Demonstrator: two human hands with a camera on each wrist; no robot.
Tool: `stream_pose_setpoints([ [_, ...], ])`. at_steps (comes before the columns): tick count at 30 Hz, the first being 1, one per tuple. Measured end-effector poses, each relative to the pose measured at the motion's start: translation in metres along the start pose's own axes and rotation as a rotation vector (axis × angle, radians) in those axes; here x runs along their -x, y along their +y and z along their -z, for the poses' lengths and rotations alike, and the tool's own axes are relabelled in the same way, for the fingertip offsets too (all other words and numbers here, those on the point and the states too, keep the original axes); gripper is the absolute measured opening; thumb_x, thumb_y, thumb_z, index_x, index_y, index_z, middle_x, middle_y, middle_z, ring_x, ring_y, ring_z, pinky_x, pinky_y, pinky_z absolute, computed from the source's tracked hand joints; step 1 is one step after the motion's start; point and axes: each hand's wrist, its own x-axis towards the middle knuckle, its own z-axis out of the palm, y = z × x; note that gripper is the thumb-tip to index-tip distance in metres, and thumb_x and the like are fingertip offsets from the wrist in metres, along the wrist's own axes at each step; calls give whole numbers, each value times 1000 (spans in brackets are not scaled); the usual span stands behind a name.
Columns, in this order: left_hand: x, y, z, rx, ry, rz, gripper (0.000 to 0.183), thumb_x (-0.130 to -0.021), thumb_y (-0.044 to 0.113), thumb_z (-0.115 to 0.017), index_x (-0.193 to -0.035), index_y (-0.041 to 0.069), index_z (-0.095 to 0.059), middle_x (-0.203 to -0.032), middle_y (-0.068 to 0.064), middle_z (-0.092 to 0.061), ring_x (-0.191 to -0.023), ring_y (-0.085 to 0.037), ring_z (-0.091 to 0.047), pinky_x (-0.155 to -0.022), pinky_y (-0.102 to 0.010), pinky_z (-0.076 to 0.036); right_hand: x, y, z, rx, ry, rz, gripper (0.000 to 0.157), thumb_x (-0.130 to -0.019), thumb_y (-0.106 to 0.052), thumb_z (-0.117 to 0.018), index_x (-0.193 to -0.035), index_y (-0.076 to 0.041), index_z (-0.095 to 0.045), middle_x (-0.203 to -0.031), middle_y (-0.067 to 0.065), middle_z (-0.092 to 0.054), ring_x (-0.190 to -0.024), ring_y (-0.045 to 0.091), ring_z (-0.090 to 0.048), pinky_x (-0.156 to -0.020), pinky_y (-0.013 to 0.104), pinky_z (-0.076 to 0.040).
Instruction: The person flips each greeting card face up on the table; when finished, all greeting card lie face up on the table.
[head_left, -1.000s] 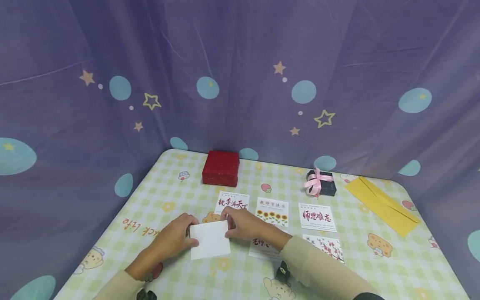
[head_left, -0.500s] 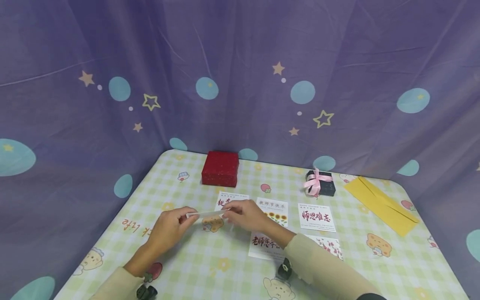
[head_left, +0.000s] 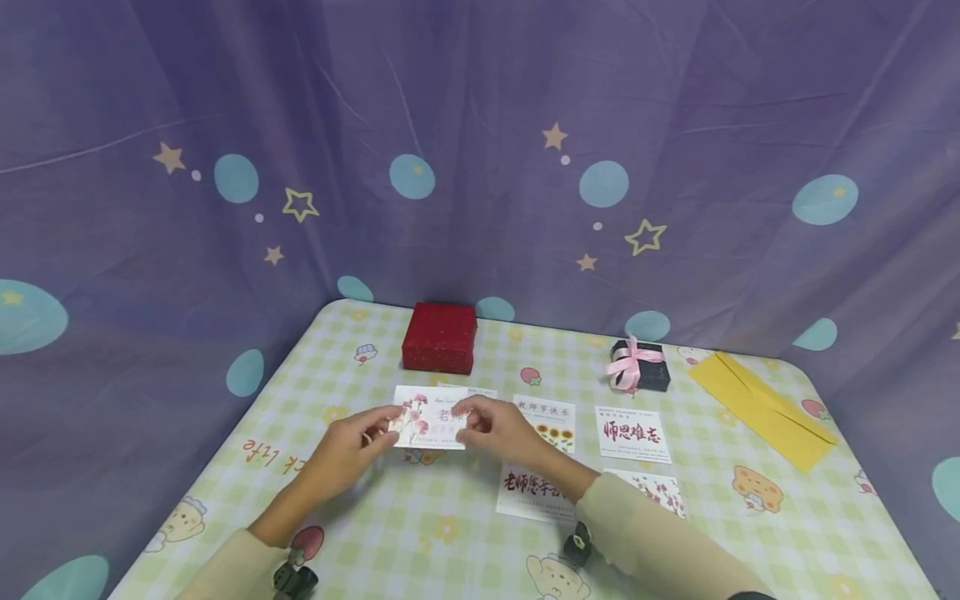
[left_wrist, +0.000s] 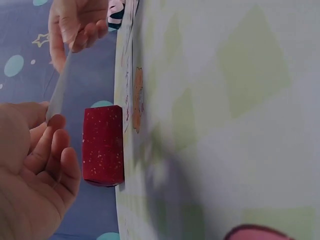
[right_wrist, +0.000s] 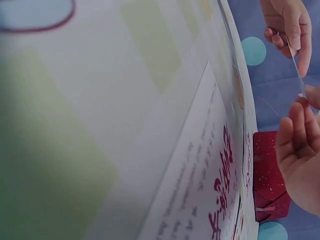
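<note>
A white greeting card point(head_left: 429, 421) with pink flowers and Chinese writing is held up above the table, its printed face showing in the head view. My left hand point(head_left: 348, 454) pinches its left edge between thumb and fingers. At the opposite edge my right hand point(head_left: 504, 431) pinches it the same way, covering part of the writing. Both wrist views show the card point(left_wrist: 60, 90) nearly edge-on between the two hands, off the tablecloth. Behind it lies another card, mostly hidden. The sunflower card point(head_left: 543, 421) lies beside my right hand, partly covered by it.
Under my right forearm lies a card with red writing point(head_left: 525, 492); a blossom card point(head_left: 660, 492) and another red-lettered card point(head_left: 633, 435) are right of it. Farther back stand a red box point(head_left: 440, 337) and a black gift box point(head_left: 652, 371) with pink ribbon. A yellow envelope point(head_left: 761, 410) lies far right.
The card has been lifted and tipped from its blank white side, through edge-on, to its printed face. Both hands moved slightly away from the body with it, keeping their pinch.
</note>
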Motion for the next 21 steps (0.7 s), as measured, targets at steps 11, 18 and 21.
stream_pose_setpoints([
  [11, -6, -3, -3, 71, -267, -6, 81, -90, 17, -77, -156, -3, -34, -81, 11, -64, -65, 1, -53, -62, -21, -48, 12, 6, 5, 125, -94, -22, 89, -85, -18, -81, -159, -11, -33, -77, -12, -66, -67, 2, -58, -68, 20, -51],
  [18, -10, -4, -9, 82, -356, 19, 88, -88, 19, -78, -157, -4, -28, -79, 10, -62, -62, 0, -52, -61, -21, -47, 21, 5, 9, 186, -146, -22, 83, -87, -20, -80, -157, -12, -37, -81, -12, -65, -69, 2, -60, -68, 21, -52],
  [21, -11, -3, -12, 89, -376, 20, 88, -87, 18, -79, -157, -3, -29, -79, 9, -62, -62, -1, -51, -60, -21, -46, 23, 6, 11, 186, -156, -37, 84, -86, -20, -81, -158, -13, -37, -81, -12, -66, -68, 3, -60, -66, 21, -53],
])
